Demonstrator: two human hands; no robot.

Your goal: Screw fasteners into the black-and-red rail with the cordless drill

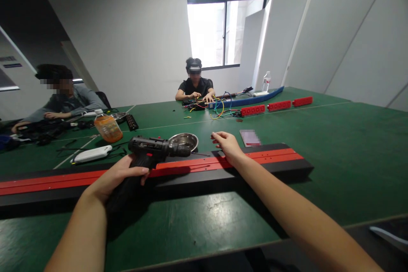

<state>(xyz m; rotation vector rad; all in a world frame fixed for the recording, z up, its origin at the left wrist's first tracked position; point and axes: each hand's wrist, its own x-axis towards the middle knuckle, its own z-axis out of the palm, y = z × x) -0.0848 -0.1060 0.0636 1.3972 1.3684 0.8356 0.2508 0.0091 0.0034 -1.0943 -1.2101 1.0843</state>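
Note:
My left hand [123, 174] is wrapped around the grip of a black cordless drill [149, 148], whose chuck points right. Beneath the drill runs a long black bar with a red strip [197, 165] along its top, small holes and screws showing in it. Over the bar's right part, my right hand [228, 144] is closed in a pinch; whatever its fingertips hold, if anything, is too small to make out. Left of that hand stands a metal bowl [191, 139] with small dark pieces inside, partly hidden by the drill's chuck. A thin rod [200, 154] lies between bowl and bar.
On the green table [344, 153] are a white device [92, 154] with cables, an orange-filled bottle [108, 126] and a small card-like pack [250, 137]. Farther back lie red panels [279, 106], a blue strip [251, 101] and wires. Two people [195, 87] sit across the table.

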